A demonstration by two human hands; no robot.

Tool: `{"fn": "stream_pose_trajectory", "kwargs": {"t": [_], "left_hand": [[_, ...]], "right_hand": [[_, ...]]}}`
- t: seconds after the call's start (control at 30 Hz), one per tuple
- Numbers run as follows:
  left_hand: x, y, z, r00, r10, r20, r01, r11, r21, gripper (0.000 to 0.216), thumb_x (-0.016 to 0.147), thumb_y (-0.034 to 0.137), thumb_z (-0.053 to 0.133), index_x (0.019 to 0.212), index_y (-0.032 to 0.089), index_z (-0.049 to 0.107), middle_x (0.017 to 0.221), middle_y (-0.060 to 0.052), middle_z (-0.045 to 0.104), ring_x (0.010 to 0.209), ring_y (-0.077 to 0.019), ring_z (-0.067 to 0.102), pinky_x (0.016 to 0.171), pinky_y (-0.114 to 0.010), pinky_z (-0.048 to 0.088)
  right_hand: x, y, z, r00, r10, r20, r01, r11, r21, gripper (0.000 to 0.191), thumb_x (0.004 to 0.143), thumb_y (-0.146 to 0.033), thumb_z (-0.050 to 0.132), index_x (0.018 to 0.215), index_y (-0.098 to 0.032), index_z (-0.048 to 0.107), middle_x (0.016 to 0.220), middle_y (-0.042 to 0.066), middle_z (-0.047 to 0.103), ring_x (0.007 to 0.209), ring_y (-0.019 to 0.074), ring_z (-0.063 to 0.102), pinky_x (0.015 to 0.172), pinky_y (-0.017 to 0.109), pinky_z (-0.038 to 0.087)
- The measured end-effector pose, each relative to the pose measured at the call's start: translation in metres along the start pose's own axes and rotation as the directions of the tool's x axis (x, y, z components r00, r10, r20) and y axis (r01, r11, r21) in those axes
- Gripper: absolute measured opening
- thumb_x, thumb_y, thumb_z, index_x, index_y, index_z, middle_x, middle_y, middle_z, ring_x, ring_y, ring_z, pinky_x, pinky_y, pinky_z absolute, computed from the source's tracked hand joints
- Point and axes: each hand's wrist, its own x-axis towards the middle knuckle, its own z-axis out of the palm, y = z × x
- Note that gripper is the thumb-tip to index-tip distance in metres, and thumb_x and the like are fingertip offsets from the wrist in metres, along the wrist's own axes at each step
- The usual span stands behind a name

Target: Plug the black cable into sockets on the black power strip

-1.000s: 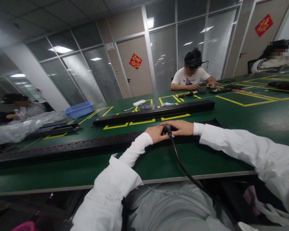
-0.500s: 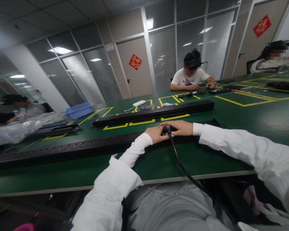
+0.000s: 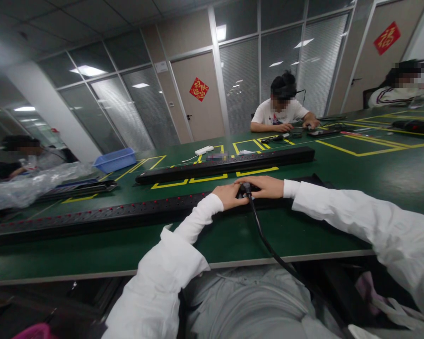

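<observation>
A long black power strip [image 3: 127, 211] with a row of red dots lies across the table in front of me. Near its right part, a black plug [image 3: 246, 189] sits between my two hands, and its thick black cable [image 3: 265, 238] drops over the table edge beside my lap. My left hand [image 3: 229, 196] is closed around the plug's left side, thumb near its base. From the right, my right hand [image 3: 265, 187] closes in, its fingers reaching behind the plug. Both hands rest at the strip, so the plug's contact with it is hidden.
Behind lies a second black power strip [image 3: 229, 165], with a small white device [image 3: 204, 150] beyond it. A blue tray [image 3: 115, 161] and clear plastic wrap [image 3: 53, 181] are on the left. Across the green table [image 3: 353, 188] a person [image 3: 281, 113] works; others sit at both sides.
Both hands keep the same hold around the plug. Only a slight shift of the camera shows.
</observation>
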Motion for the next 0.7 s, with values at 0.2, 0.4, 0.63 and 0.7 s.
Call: {"fn": "stream_pose_trajectory", "kwargs": {"t": [0.2, 0.4, 0.63, 0.7], "left_hand": [[-0.0004, 0.0, -0.0002, 1.0, -0.008, 0.015, 0.008, 1.0, 0.0, 0.054, 0.073, 0.064, 0.025, 0.097, 0.02, 0.044, 0.101, -0.006, 0.056, 0.089, -0.0244, 0.055, 0.071, -0.033, 0.044], [-0.0005, 0.0008, -0.0026, 0.999, -0.014, 0.035, 0.015, 1.0, -0.012, 0.053, 0.073, 0.063, 0.026, 0.098, 0.02, 0.044, 0.103, -0.006, 0.055, 0.091, -0.0243, 0.054, 0.072, -0.033, 0.043], [-0.0004, 0.0007, -0.0017, 1.0, -0.004, 0.022, 0.004, 1.0, -0.007, 0.054, 0.073, 0.063, 0.025, 0.098, 0.019, 0.044, 0.102, -0.007, 0.056, 0.09, -0.0246, 0.054, 0.072, -0.033, 0.043], [-0.0003, 0.0005, -0.0014, 1.0, -0.003, 0.021, 0.003, 1.0, 0.001, 0.055, 0.073, 0.064, 0.025, 0.098, 0.019, 0.044, 0.101, -0.007, 0.056, 0.089, -0.0248, 0.055, 0.071, -0.033, 0.044]], "right_hand": [[0.0001, 0.0002, -0.0004, 1.0, -0.002, 0.003, 0.002, 1.0, 0.004, 0.055, 0.078, -0.041, 0.044, 0.125, -0.019, 0.029, 0.121, 0.009, 0.043, 0.105, 0.0215, 0.046, 0.086, 0.032, 0.036], [0.0005, -0.0012, -0.0017, 1.0, 0.005, 0.009, -0.005, 1.0, 0.005, 0.054, 0.078, -0.041, 0.044, 0.125, -0.019, 0.029, 0.121, 0.008, 0.043, 0.105, 0.0215, 0.046, 0.086, 0.033, 0.036], [0.0003, -0.0003, -0.0001, 1.0, 0.003, -0.001, -0.003, 1.0, 0.026, 0.054, 0.077, -0.04, 0.045, 0.125, -0.019, 0.03, 0.122, 0.008, 0.043, 0.105, 0.0213, 0.045, 0.087, 0.032, 0.035], [0.0003, 0.0001, 0.0, 1.0, -0.004, -0.003, 0.004, 1.0, 0.028, 0.054, 0.077, -0.039, 0.045, 0.125, -0.019, 0.029, 0.121, 0.008, 0.043, 0.105, 0.0211, 0.045, 0.086, 0.032, 0.036]]}}
